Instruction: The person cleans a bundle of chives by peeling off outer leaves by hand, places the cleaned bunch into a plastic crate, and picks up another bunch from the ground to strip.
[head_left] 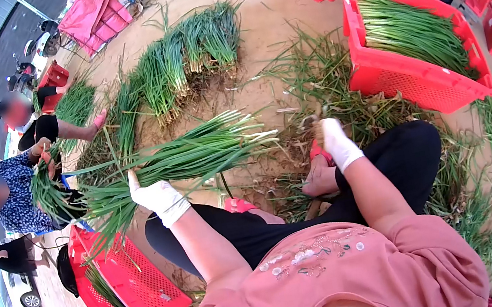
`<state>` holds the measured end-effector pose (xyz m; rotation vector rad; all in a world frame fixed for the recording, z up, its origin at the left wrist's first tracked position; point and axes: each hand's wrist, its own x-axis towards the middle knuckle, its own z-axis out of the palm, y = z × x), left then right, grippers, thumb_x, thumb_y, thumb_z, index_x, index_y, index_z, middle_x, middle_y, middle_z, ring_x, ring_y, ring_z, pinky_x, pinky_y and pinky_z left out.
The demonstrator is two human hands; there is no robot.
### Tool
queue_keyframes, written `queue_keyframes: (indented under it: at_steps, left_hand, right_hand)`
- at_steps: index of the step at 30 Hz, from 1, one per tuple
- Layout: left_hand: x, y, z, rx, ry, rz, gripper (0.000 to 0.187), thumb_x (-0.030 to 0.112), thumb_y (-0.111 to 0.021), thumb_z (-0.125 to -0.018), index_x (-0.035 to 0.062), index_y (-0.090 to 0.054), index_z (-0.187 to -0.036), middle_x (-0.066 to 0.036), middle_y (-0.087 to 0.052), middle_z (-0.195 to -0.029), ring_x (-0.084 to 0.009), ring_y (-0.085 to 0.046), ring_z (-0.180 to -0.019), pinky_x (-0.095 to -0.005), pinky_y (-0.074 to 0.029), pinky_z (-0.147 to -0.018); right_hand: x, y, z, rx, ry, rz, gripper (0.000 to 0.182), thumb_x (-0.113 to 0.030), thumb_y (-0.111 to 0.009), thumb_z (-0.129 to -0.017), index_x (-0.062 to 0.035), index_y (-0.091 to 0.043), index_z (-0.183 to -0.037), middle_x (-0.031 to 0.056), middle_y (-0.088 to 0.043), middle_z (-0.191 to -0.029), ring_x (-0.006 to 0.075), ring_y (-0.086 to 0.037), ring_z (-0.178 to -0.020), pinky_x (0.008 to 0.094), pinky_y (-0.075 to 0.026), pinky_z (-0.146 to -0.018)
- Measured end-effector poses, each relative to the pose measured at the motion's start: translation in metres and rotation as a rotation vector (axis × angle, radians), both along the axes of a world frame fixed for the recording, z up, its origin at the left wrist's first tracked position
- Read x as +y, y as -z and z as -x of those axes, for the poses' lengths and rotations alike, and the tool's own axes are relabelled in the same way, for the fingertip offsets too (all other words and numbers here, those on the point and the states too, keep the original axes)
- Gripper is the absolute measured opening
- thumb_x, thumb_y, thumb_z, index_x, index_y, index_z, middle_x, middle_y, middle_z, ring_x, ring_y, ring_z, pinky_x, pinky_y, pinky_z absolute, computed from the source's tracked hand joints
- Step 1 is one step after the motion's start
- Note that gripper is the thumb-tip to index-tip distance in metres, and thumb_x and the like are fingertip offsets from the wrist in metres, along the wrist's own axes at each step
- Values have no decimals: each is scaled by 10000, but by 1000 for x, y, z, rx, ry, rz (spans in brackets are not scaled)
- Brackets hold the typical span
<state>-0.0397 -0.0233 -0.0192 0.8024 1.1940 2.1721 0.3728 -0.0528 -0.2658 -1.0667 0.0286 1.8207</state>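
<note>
My left hand, in a white glove, is wrapped around a large bunch of scallions. The white ends of the bunch point right and its green leaves droop left over my wrist side. To the right of those white ends is my right hand, also gloved in white, apart from the bunch. Its fingers look curled and brownish at the tips, and what they hold, if anything, is not clear. Loose leaves and trimmings lie on the ground beside and beyond it.
Upright bundles of scallions stand in a curved row ahead. A red crate of scallions is at right, another red crate at lower left. A person in a patterned top handles greens at left; another person sits farther back.
</note>
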Motion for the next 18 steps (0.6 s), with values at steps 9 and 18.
queue_keyframes:
  at_steps: [9,18]
  left_hand:
    - [-2,-27,-3,-404,144,-83,206,175,-450,-887,7,-558,-937,-99,-577,-908,-217,-567,-823,-354,-500,-741]
    - [-23,-43,-75,-390,320,42,198,30,-466,-852,-36,-534,-1026,-107,-572,-943,-184,-562,-843,-309,-522,-703]
  right_hand:
    - [-19,-142,46,-1244,-26,-524,417,-359,-615,-780,-22,-611,-1026,196,-621,-939,271,-599,-882,321,-441,-815]
    - [-11,-189,184,-832,-271,-690,250,-239,-615,-772,-5,-661,-848,108,-645,-723,188,-605,-688,288,-464,-682]
